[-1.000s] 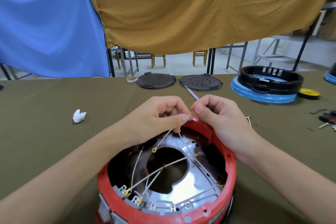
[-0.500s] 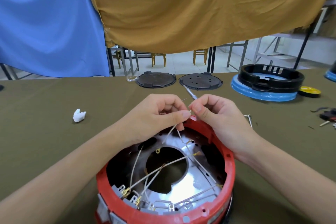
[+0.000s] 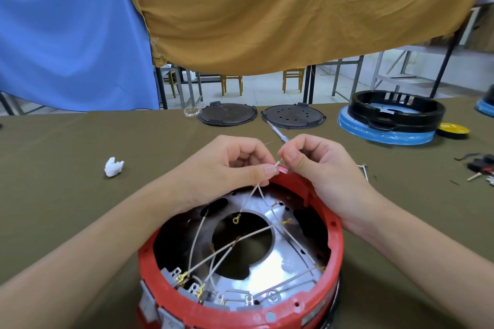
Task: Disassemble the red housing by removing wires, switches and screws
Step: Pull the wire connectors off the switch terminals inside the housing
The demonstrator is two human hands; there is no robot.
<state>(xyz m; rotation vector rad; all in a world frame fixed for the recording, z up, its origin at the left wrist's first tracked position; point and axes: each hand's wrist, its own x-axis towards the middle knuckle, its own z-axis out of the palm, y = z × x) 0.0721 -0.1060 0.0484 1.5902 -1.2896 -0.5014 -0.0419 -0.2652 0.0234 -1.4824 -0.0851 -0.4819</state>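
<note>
Hands, left hand and right hand, pinch white wire above red housing far rim.

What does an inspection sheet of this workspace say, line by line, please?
Surface: table under olive cloth.
Job's things: red housing open side up, metal plate with centre hole inside; screwdriver in right hand.
Clutter: white wad; two dark discs; black ring on blue base; yellow tape roll; small parts at right edge.
Grips: left hand and right hand both pinch one wire end.
Cables: white wires cross the plate to terminals on the near rim.
Surroundings: blue and mustard cloths hanging; chairs behind.
</note>
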